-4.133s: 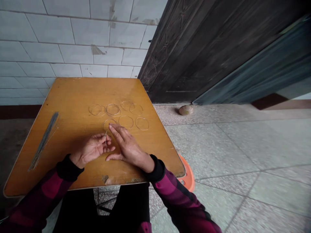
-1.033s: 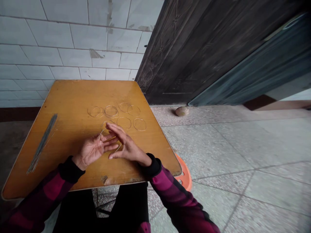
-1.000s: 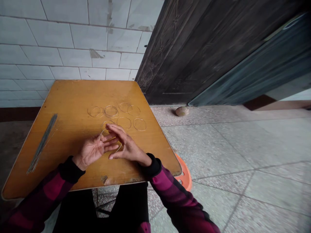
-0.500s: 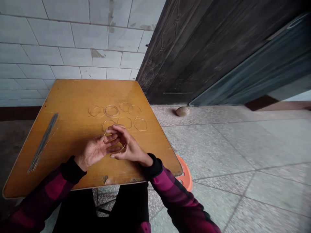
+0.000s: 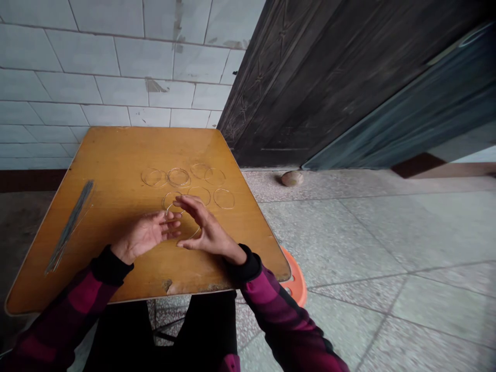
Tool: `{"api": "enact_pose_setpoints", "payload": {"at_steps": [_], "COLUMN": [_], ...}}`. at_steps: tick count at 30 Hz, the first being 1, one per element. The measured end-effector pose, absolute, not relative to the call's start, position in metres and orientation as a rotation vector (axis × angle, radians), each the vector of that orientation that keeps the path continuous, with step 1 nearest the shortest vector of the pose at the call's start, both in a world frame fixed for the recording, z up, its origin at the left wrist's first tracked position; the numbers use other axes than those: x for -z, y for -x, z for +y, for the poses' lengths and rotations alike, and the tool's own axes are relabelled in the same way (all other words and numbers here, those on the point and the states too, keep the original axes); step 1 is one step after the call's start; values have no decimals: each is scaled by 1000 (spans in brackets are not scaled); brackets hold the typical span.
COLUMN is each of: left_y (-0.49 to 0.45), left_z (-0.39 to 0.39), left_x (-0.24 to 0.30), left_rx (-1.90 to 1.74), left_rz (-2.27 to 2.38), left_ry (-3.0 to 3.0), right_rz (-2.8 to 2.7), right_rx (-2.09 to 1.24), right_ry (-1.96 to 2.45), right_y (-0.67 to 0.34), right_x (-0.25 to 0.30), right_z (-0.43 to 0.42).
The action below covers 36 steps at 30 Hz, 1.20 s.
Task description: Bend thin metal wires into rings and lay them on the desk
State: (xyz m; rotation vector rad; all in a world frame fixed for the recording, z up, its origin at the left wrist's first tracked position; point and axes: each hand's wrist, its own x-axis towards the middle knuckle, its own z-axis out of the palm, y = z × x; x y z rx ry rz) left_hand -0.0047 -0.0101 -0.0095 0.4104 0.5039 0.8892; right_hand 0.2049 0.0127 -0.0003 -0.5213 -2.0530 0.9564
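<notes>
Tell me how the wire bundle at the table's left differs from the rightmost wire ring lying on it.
The wire bundle is long and straight; the wire ring is a roughly round loop. The wire bundle is many strands packed together; the wire ring looks like thin, single wire. Both lie on the table.

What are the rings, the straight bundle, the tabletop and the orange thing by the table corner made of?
Rings: probably bare metal wire; thin, with bright glints.
Bundle: likely metal wire, dull grey; straight, fine strands. Alloy can't be told.
Tabletop: wood or wood-look laminate, worn satin; faint grain, chipped front edge.
Orange thing: likely moulded plastic; even colour, cut-out holes.
</notes>
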Motion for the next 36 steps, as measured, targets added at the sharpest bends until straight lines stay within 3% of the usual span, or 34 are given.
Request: {"api": "enact_pose_setpoints", "payload": {"at_steps": [36], "left_y": [-14], "left_z": [-20], "left_x": [7], "left_rx": [-924], "left_rz": [478], "left_ry": [-394], "right_rz": [-2067], "right_rx": [-958], "right_ry": [439], "right_y": [-203], "right_x": [-5], "right_z": [8]}}
